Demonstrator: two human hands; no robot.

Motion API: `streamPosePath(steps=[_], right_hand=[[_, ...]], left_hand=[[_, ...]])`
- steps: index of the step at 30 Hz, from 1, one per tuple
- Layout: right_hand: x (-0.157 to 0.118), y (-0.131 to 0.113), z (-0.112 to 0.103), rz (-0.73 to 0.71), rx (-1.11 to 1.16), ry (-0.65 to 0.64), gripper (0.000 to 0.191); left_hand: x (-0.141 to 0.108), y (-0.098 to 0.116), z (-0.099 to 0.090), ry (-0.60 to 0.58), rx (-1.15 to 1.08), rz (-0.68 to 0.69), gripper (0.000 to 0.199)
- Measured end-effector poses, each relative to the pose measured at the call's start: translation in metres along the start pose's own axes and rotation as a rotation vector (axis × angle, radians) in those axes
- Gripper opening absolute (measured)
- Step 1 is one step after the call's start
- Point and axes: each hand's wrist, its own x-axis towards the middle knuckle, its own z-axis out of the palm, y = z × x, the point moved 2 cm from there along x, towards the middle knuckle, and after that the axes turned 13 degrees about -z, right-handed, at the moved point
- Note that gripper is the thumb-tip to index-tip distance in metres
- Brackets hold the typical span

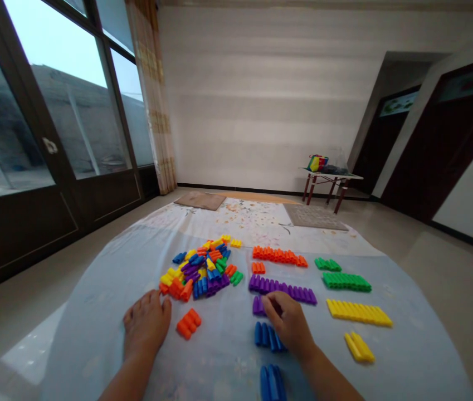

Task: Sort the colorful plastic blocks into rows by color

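Observation:
My left hand (147,317) rests palm down on the cloth with its fingers stretched out, just in front of a mixed pile of plastic bullet-shaped pieces (198,270). A small orange group of pieces (188,323) lies to its right. With fingers closed, my right hand (287,320) pinches a short purple piece (258,306) at the table. Beyond it runs a long purple row (282,288). Blue pieces (265,335) lie beneath this hand, partly hidden by it, and more blue pieces (272,383) sit nearer me.
Further back are an orange row (278,255) and a short orange group (258,268). On the right lie green rows (347,281), a yellow row (359,312) and loose yellow pieces (359,348). A small side table (355,177) stands by the wall; glass doors line the left.

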Motion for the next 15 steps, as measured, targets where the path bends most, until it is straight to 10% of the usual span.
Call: streamPosePath(steps=[10, 15], right_hand=[[0.058, -0.035, 0.042, -0.207, 0.011, -0.333, 0.022], [0.111, -0.016, 0.093, 0.050, -0.168, -0.545, 0.045]], left_hand=[[-0.003, -0.001, -0.001, 0.028, 0.009, 0.026, 0.045], [-0.004, -0.002, -0.001, 0.044, -0.009, 0.039, 0.044]])
